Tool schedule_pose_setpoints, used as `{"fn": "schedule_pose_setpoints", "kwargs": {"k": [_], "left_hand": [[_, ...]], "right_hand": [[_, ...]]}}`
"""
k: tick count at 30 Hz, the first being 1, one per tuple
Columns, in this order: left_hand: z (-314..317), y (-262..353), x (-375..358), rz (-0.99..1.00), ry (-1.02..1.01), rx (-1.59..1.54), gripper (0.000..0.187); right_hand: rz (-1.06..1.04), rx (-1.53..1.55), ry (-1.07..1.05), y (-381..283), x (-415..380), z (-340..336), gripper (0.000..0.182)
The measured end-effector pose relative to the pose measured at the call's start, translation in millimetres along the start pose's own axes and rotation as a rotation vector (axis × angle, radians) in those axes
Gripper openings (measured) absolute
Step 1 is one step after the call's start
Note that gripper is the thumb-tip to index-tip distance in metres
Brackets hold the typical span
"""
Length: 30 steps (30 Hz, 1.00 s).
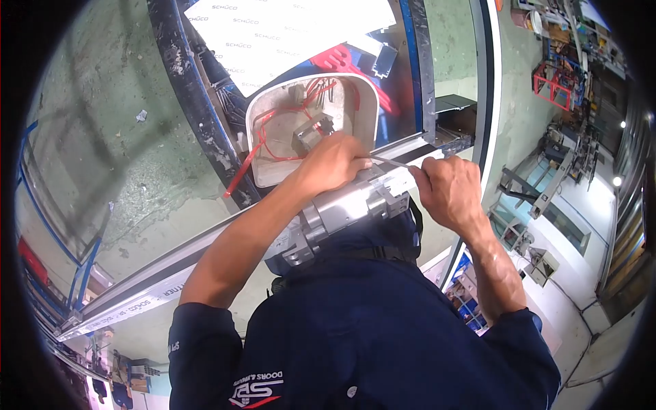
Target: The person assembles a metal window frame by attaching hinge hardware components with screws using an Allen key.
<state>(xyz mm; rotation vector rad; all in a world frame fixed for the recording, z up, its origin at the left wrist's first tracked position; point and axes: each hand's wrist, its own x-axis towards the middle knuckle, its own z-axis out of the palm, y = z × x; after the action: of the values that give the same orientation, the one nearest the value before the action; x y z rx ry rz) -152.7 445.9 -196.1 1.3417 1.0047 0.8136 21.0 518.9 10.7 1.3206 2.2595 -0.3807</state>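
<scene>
A thin metal rod [391, 162] spans the short gap between my two hands; its exact kind I cannot make out. My left hand [335, 162] is closed, thumb and fingers pinching the rod's left end. At the other end, my right hand [451, 188] has its fingers curled and closed round the rod. Just below both hands lies a silver metal hinge-like fitting [342, 210] with a thick cylindrical body and bracketed ends, close to my waist. It sits along a long aluminium profile [178, 263] with printed protective tape. My fingers partly hide the fitting's upper edge.
Beyond my left hand stands a white tub [254, 130] holding red cord and metal pieces. A printed white sheet [273, 41] and a slotted red plastic piece [335, 57] lie behind it. A tall frame bar [490, 89] rises at right. Blue racks [41, 212] stand left.
</scene>
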Motion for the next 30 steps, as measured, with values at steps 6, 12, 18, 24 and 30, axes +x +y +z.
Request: {"fn": "schedule_pose_setpoints", "kwargs": {"k": [6, 12, 18, 24, 30], "left_hand": [[-4.0, 4.5, 1.7, -0.051, -0.044, -0.068, 0.023], [-16.8, 21.3, 5.8, -0.039, 0.075, -0.113, 0.022], [-16.8, 18.3, 5.6, -0.154, -0.036, -0.017, 0.024], [-15.7, 34.9, 0.0, -0.194, -0.086, -0.119, 0.029], [-18.6, 38.1, 4.9, -0.184, -0.116, -0.103, 0.027]], "right_hand": [[-0.024, -0.088, -0.011, -13.1, -1.5, -1.8, 0.038], [-0.203, 0.069, 0.061, 10.8, 10.1, -9.1, 0.032], [-0.209, 0.070, 0.027, 58.4, 38.5, 9.5, 0.023], [-0.174, 0.371, -0.112, 95.1, 49.5, 45.7, 0.020], [-0.178, 0.401, -0.120, 98.8, 57.1, 52.1, 0.022]]}}
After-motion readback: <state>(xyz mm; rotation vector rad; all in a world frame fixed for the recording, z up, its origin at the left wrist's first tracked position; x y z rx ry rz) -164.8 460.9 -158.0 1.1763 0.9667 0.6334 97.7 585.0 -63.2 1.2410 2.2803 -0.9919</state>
